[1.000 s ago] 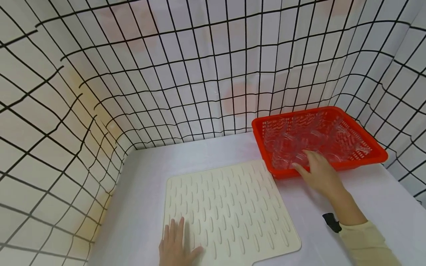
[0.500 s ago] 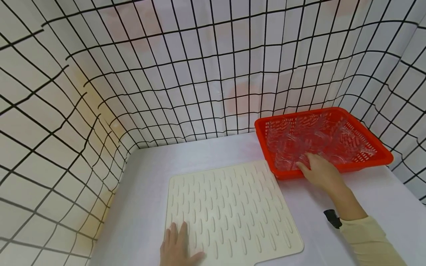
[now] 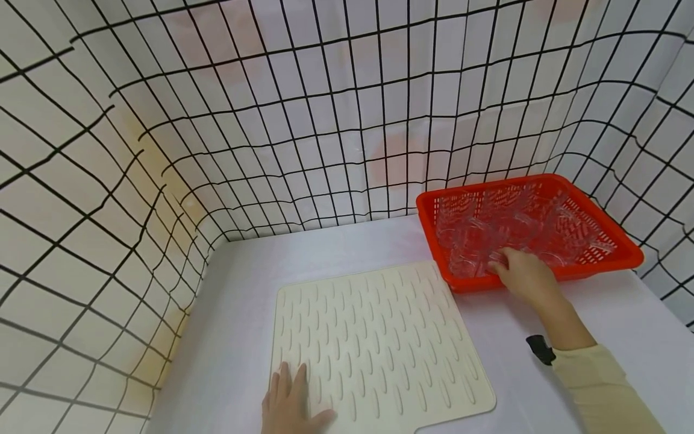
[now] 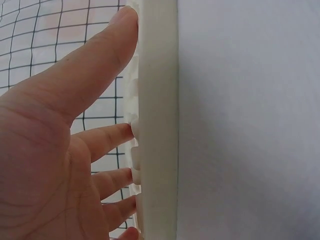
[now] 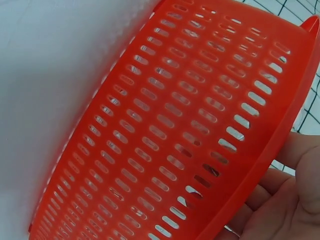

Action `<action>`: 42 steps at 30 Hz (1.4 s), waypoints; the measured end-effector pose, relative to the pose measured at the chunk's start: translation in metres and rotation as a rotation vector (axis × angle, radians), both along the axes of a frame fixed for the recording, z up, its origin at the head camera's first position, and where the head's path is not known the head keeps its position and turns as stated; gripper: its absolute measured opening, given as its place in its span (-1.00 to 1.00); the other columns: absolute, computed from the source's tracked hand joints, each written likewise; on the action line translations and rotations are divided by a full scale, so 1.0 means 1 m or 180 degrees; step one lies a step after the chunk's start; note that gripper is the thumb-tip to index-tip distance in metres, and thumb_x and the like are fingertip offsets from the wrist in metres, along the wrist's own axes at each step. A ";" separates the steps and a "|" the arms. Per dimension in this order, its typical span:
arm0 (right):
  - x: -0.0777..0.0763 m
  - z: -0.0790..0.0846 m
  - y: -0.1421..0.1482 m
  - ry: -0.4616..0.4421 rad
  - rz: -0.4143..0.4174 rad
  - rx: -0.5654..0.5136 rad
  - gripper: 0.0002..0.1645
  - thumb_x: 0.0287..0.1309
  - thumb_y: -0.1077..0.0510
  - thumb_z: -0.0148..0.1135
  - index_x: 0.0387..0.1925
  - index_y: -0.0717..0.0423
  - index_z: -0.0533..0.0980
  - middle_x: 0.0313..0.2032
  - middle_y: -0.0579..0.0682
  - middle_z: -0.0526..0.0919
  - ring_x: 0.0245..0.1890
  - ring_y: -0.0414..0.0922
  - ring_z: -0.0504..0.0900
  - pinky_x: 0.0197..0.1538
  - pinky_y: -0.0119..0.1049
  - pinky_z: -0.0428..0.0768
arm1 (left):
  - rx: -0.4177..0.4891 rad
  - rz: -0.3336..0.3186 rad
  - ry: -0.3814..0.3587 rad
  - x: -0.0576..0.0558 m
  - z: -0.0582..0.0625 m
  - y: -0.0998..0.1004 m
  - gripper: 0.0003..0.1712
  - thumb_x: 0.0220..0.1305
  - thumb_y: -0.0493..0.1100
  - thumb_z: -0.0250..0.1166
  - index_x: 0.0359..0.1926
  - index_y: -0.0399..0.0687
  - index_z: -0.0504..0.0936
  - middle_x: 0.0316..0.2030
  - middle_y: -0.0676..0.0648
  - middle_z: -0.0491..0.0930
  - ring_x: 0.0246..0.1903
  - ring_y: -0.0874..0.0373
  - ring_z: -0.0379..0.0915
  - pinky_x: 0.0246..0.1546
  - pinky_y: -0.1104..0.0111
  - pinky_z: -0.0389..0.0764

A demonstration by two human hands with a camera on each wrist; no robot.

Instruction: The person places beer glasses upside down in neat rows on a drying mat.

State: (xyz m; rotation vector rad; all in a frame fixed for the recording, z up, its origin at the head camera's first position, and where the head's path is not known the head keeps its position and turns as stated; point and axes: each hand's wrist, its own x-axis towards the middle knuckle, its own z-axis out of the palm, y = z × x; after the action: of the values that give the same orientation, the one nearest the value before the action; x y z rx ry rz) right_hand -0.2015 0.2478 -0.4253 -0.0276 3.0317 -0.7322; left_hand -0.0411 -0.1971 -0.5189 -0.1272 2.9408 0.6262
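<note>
My left hand (image 3: 290, 404) lies with fingers spread on the cream ribbed mat (image 3: 379, 343), near its front left corner. In the left wrist view the thumb and fingertips touch the mat's raised ribs. At the right, my right hand (image 3: 528, 277) reaches over the front rim of a red perforated basket (image 3: 591, 269). Its thumb and fingers pinch a clear cup among several other clear, see-through cups (image 3: 474, 235) lying inside. From the right wrist, the basket wall (image 5: 165, 125) hides the fingertips and what they hold.
A black wire grid (image 3: 325, 120) with white sheeting behind it closes off the back and both sides. The white table (image 3: 244, 271) shows left of the mat. The basket stands close to the grid at the back right, its left front corner beside the mat.
The right hand has dipped further into the basket, its thumb closing toward the fingers on a cup. The left hand stays on the mat; the head view has shifted slightly.
</note>
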 end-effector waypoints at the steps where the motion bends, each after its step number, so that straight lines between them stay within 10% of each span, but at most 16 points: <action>1: -0.001 0.000 0.000 -0.0011 0.0007 0.0005 -0.37 0.31 0.10 0.21 0.16 0.55 0.33 -0.05 0.53 0.51 -0.22 0.30 0.56 -0.08 0.28 0.54 | -0.0011 0.0001 0.0012 0.000 0.000 0.000 0.26 -0.23 0.50 0.40 0.34 -0.27 0.35 0.37 -0.53 0.07 0.34 -0.52 -0.07 0.21 -0.36 0.06; 18: -0.005 -0.001 -0.003 0.0088 0.0085 -0.0397 -0.49 0.36 0.02 0.15 0.00 0.45 0.47 -0.33 0.25 0.62 -0.41 0.05 0.50 -0.37 -0.10 0.63 | 0.0072 0.0036 -0.0148 -0.002 0.001 0.001 0.28 -0.24 0.48 0.42 0.37 -0.26 0.31 0.39 -0.52 0.01 0.35 -0.51 -0.13 0.23 -0.37 -0.01; 35: -0.009 0.001 -0.012 0.0312 -0.0308 -0.1677 -0.34 0.45 -0.17 -0.08 -0.08 0.43 0.48 -0.28 0.26 0.55 -0.33 0.02 0.51 -0.39 -0.37 0.54 | -0.0001 -0.0015 -0.0045 -0.001 0.012 0.002 0.21 -0.17 0.41 0.43 0.37 -0.26 0.31 0.39 -0.52 0.02 0.35 -0.51 -0.12 0.24 -0.36 0.03; 42: -0.008 0.015 -0.015 0.0269 -0.0730 -0.2709 -0.46 0.43 -0.16 -0.03 -0.11 0.28 0.51 -0.32 -0.19 0.52 -0.35 -0.15 0.39 -0.34 -0.50 0.49 | 0.0018 -0.0019 0.0023 0.001 0.011 0.003 0.20 -0.17 0.42 0.43 0.36 -0.26 0.33 0.38 -0.52 0.04 0.35 -0.51 -0.10 0.22 -0.36 0.05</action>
State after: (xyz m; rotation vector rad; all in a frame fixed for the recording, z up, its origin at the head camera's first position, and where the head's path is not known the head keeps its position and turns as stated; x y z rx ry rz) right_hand -0.2097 0.2329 -0.4103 0.2795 2.5575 -2.0026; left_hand -0.0402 -0.1945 -0.5076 -0.1157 2.9450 0.6356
